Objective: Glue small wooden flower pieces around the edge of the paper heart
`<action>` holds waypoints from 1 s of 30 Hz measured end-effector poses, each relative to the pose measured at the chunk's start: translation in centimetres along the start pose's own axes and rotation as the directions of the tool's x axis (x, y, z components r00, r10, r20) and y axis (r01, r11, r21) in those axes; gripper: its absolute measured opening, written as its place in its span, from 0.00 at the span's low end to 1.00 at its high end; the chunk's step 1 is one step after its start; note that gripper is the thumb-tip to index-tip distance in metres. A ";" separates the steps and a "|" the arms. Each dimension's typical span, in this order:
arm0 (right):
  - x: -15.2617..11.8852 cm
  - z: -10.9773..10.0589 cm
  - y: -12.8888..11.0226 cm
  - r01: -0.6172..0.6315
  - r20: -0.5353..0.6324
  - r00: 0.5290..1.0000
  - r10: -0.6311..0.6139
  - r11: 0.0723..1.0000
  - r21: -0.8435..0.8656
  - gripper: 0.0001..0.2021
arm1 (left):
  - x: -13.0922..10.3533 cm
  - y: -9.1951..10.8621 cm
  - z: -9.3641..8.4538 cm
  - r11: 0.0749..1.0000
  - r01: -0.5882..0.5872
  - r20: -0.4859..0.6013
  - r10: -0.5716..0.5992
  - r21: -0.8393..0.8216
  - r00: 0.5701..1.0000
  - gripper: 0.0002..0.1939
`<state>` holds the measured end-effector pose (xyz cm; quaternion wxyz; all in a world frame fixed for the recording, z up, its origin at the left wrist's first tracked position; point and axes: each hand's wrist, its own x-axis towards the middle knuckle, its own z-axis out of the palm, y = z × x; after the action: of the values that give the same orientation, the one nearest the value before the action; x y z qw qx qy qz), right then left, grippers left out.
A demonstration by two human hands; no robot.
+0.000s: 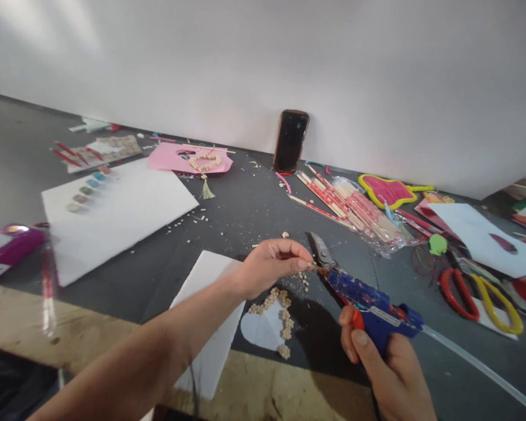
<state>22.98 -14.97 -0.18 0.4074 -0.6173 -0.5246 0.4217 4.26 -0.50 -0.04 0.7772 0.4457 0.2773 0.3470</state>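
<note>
In my right hand (381, 356) is a blue glue gun (368, 304), fingers wrapped round its handle near the orange trigger, with a clear glue stick out of its back. The thumb and fingertips of my left hand (280, 266) pinch a small thin piece (313, 266) right at the gun's nozzle; its shape is too small to tell. Below my left hand lies a white paper heart (263, 328) with small beige beads (286, 318) along its top and right edge. Pruning shears (322, 251) lie just behind the nozzle.
A phone (291, 140) leans on the wall. Sticks in plastic (363, 213), red and yellow scissors handles (459, 294) and a pink-yellow shape (388, 192) lie right. White board (118, 216), tasselled bead heart (205, 164) and purple tool (13, 248) lie left. White paper (210, 292) lies beneath my left forearm.
</note>
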 end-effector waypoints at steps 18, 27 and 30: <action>-0.1 0.9 -1.7 -0.076 -0.084 0.993 0.082 0.994 0.079 0.14 | -0.1 -0.2 -0.2 1.000 -0.009 -0.007 0.009 0.002 1.000 0.07; -0.1 1.2 -2.0 -0.079 -0.102 0.991 0.090 0.992 0.102 0.14 | -0.1 0.0 0.0 1.000 0.002 -0.008 -0.002 0.017 1.000 0.08; -0.1 1.2 -1.9 -0.083 -0.090 0.992 0.093 0.991 0.102 0.14 | -0.1 -0.1 0.1 1.000 0.015 -0.009 -0.014 0.006 1.000 0.08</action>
<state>21.24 -14.79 1.22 0.4425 -0.6383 -0.4556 0.4349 4.24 -0.68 -0.06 0.7772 0.4445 0.2849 0.3425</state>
